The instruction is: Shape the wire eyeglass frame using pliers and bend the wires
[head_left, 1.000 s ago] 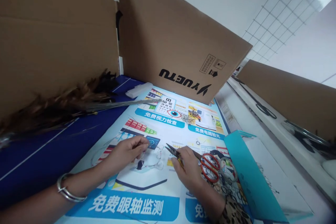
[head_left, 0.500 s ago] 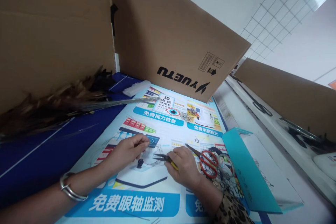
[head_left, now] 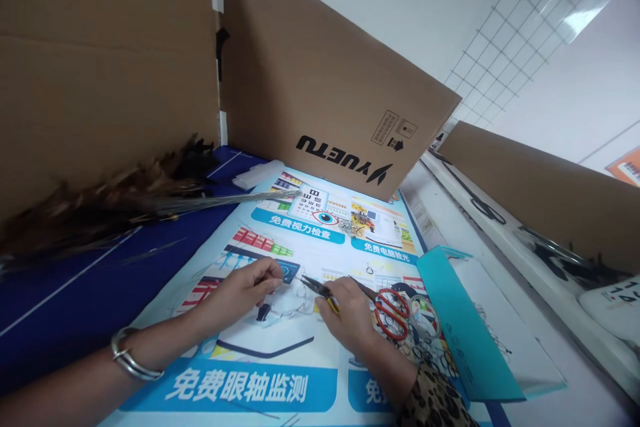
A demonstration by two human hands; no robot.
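My left hand (head_left: 254, 283) is closed in a pinch over the printed sheet (head_left: 235, 340), a silver bangle (head_left: 131, 361) on its wrist. Fine wire (head_left: 293, 312) curves out beside its fingertips, though the pinched end is hidden. Wrapped in my right hand (head_left: 347, 312) are needle-nose pliers (head_left: 314, 285) with a yellow handle. Their dark jaws point at the left fingertips, a short gap away. Just right of that hand lie red-handled scissors (head_left: 393, 313), a clear round coil (head_left: 425, 317) and many small dark rings (head_left: 417, 350).
A teal box (head_left: 467, 327) stands open at right. Brown feathers (head_left: 100, 197) and a bundle of thin metal stems (head_left: 235, 199) lie at left. Cardboard panels (head_left: 320, 80) rise behind. A small heap of wire bits (head_left: 350, 227) sits farther back.
The pliers in my right hand have risen, their tips now higher and close to the left fingertips. My left hand keeps its pinch. The view has shifted slightly.
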